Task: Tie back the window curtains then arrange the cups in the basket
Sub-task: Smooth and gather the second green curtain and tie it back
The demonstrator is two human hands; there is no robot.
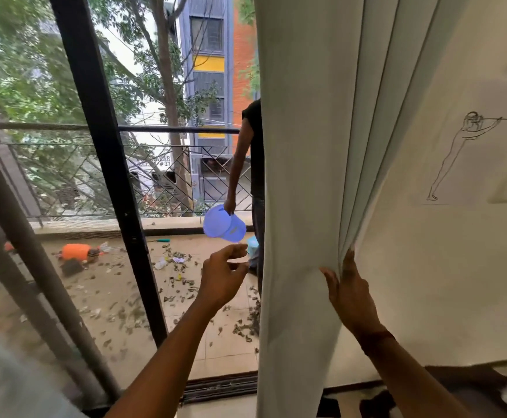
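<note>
Clearly we are on the tie-back step: our right hand (348, 285) pinches the gathered curtain (303, 146) at five o'clock, while our left hand (223, 279), fingers (232, 252) loosely curled and empty at its nine o'clock, must next catch the free edge.

Head view: worn on my head, facing forward and down at the curtain (303, 176).
Nearness: close; my right hand (350, 292) touches the curtain.
Left of curtain: balcony (216, 336) outside.

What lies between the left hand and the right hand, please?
In the head view, a pale fold of the curtain hangs between the empty left hand and the right hand gripping it.
</note>
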